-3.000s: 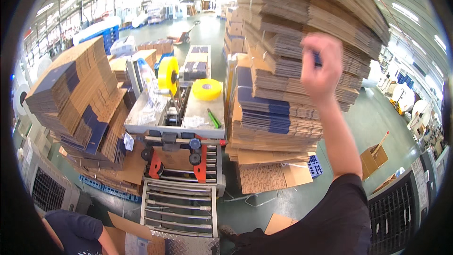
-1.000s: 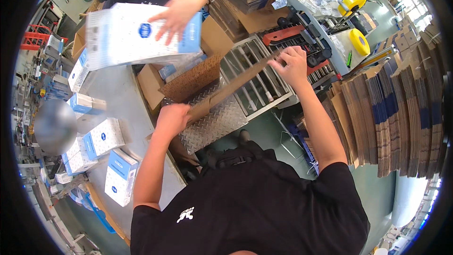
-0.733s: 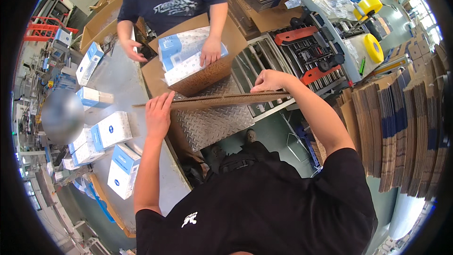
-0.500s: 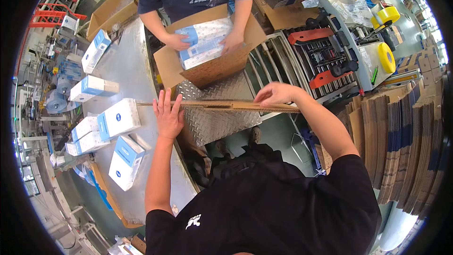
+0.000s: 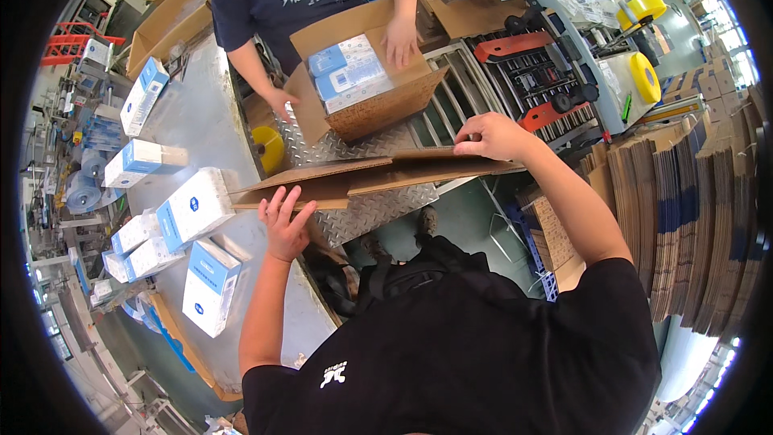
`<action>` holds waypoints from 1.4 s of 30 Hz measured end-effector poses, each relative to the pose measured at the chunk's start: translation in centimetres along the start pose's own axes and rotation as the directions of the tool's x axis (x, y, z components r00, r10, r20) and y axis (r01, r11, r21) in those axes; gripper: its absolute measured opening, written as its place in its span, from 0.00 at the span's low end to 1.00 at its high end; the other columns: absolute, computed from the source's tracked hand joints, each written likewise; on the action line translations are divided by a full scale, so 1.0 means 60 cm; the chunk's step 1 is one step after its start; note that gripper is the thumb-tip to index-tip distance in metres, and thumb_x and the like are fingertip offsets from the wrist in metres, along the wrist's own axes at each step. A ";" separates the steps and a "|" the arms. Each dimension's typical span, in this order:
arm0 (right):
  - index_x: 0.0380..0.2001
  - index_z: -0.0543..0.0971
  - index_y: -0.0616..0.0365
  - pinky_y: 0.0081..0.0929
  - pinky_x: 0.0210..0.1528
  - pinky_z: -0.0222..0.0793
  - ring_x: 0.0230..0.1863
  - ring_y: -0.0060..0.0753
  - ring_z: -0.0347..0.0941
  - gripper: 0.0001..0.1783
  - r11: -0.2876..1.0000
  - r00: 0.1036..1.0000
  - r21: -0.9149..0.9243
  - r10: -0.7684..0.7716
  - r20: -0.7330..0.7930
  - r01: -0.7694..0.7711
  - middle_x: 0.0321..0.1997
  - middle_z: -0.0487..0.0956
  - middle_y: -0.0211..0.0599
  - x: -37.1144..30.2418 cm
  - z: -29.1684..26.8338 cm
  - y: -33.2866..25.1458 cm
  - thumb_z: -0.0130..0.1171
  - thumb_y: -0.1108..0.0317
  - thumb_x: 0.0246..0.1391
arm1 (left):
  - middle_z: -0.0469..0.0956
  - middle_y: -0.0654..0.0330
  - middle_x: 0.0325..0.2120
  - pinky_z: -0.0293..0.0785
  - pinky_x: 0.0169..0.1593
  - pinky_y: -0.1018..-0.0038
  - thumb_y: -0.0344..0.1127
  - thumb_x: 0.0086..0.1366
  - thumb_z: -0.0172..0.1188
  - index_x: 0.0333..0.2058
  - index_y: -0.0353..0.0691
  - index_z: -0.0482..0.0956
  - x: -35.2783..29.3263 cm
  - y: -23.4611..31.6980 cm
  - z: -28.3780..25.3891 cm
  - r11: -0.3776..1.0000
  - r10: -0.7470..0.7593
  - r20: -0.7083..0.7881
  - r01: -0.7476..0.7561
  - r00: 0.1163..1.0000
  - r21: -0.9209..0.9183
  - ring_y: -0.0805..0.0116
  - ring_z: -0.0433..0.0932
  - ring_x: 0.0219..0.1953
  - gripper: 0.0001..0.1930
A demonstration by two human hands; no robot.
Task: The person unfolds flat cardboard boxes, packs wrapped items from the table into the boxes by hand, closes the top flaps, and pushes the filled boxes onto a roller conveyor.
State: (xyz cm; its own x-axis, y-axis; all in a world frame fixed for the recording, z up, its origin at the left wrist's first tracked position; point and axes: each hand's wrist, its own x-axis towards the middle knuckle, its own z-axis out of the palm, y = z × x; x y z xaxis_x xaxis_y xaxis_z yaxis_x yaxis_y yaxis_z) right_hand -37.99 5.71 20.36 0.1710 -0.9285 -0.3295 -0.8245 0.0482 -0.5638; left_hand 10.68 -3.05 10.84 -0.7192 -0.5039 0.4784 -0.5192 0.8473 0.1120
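A brown cardboard carton (image 5: 370, 181), partly spread from flat, spans the space in front of me, with a gap between its panels. My right hand (image 5: 495, 139) pinches its upper edge near the right end. Close to the carton's left end, my left hand (image 5: 287, 225) touches the near panel with fingers apart. Beyond it, a filled open carton (image 5: 382, 115) holds blue-and-white packs (image 5: 346, 72). A co-worker's hand (image 5: 400, 40) rests on that carton's right side; their other hand (image 5: 280, 103) is beside its left flap.
Several blue-and-white packs (image 5: 196, 208) stand on the metal table (image 5: 270, 306) at left. A diamond-plate surface (image 5: 342, 225) lies under the cartons, adjoining a roller conveyor (image 5: 451, 97). Yellow tape rolls (image 5: 644, 78) sit on a machine. Stacked flat cartons (image 5: 684, 217) line the right.
The carton between my hands has spread from nearly flat, its panels now apart. My left hand has shifted slightly down. The co-worker's hands have left the packs for the filled carton's sides.
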 end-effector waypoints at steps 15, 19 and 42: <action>0.58 0.79 0.57 0.46 0.60 0.71 0.59 0.60 0.73 0.40 0.987 0.971 -0.027 0.163 0.174 -0.161 0.57 0.79 0.56 -0.079 0.269 0.035 0.61 0.36 0.54 | 0.81 0.63 0.40 0.59 0.65 0.45 0.32 0.55 0.59 0.34 0.49 0.83 0.105 0.256 0.216 0.750 0.644 0.729 -0.380 0.232 -0.542 0.57 0.74 0.54 0.08; 0.59 0.78 0.54 0.51 0.63 0.67 0.66 0.58 0.67 0.44 0.971 0.863 0.113 -0.240 0.444 0.211 0.66 0.72 0.52 -0.216 0.191 -0.050 0.71 0.37 0.44 | 0.70 0.57 0.62 0.56 0.68 0.46 0.37 0.58 0.62 0.60 0.51 0.74 0.148 0.226 0.199 0.821 0.563 0.170 -0.522 0.809 -0.232 0.55 0.68 0.63 0.28; 0.63 0.71 0.65 0.28 0.61 0.71 0.57 0.28 0.76 0.24 0.008 0.829 0.997 0.556 0.061 -0.079 0.58 0.79 0.36 -0.149 0.431 0.160 0.55 0.68 0.66 | 0.60 0.51 0.71 0.61 0.70 0.67 0.50 0.78 0.42 0.74 0.32 0.50 -0.127 -0.091 0.094 -0.387 -0.579 0.781 0.765 0.234 -0.515 0.59 0.65 0.69 0.35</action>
State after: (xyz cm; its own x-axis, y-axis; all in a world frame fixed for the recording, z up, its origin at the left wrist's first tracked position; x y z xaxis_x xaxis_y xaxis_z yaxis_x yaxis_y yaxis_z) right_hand -33.48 23.98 -1.70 -0.2844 -0.7203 -0.6326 0.5173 0.4402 -0.7339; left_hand 16.41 -4.76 1.67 -0.2282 -0.7395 -0.6334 -0.1114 -0.6264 0.7715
